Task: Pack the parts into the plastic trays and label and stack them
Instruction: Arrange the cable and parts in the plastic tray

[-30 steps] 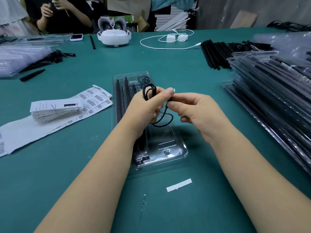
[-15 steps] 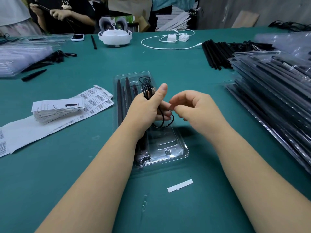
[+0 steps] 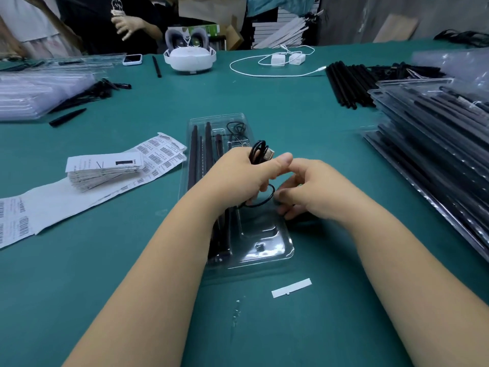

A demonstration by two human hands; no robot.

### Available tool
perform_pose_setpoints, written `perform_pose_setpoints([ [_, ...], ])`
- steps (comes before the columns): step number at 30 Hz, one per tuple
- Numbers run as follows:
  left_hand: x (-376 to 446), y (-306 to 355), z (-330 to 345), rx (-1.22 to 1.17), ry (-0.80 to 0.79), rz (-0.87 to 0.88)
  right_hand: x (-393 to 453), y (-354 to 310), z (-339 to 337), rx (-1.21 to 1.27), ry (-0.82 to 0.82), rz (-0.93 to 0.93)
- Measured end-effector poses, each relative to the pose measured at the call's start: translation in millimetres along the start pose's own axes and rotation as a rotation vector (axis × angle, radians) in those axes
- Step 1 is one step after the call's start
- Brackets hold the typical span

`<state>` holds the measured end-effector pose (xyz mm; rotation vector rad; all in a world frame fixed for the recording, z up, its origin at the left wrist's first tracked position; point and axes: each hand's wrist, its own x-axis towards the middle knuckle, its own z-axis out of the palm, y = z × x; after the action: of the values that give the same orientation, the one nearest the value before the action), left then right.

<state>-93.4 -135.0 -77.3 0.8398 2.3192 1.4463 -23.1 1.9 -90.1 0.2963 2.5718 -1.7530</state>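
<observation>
Head camera looks down over both forearms onto a green table, and much of the handling is masked. The left hand is clenched around a coiled black cable; one end of the coil pokes out above the thumb and a loop hangs below the palm, the rest buried in the fist. The right hand sits just at 3 o'clock of it, fingers curled and blurred; whether they pinch the loop or only brush it, I cannot tell. Both hands cover the middle of the clear plastic tray.

Half a second ago the right hand's fingertips met the left thumb up high; now that hand has dropped lower, toward the loop, and the left thumb lies flatter across the coil. The person at 11 o'clock across the table has raised a hand.

Inside the tray, long black rods lie in the channels along its 9 o'clock side, and a second small black cable sits in the 12 o'clock pocket. The near pocket holds something small I cannot make out. At 3 o'clock a stack of filled trays runs off the frame edge; at 10 o'clock another pile of clear trays is cut off too. Barcode label sheets lie at 9 o'clock, and a white strip at 6 o'clock of the tray.
</observation>
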Motion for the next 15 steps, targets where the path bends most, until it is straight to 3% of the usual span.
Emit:
perform_pose_setpoints([
  [4,-13.8,4.2,-7.9,0.166,0.181,0.027,-10.0,-9.2,17.2,-0.107,-0.181,-0.081],
  [10,-18.2,17.1,-13.1,-0.384,0.286,0.125,-12.9,-10.1,27.8,-0.178,-0.194,-0.187],
  [12,-16.6,14.8,-10.1,-0.422,0.308,0.136,-11.6,-8.8,23.1,-0.142,-0.17,-0.16],
  [15,-12.0,6.4,-7.7,-0.278,0.308,0.113,-9.5,-7.1,15.3,-0.14,-0.103,-0.145],
])
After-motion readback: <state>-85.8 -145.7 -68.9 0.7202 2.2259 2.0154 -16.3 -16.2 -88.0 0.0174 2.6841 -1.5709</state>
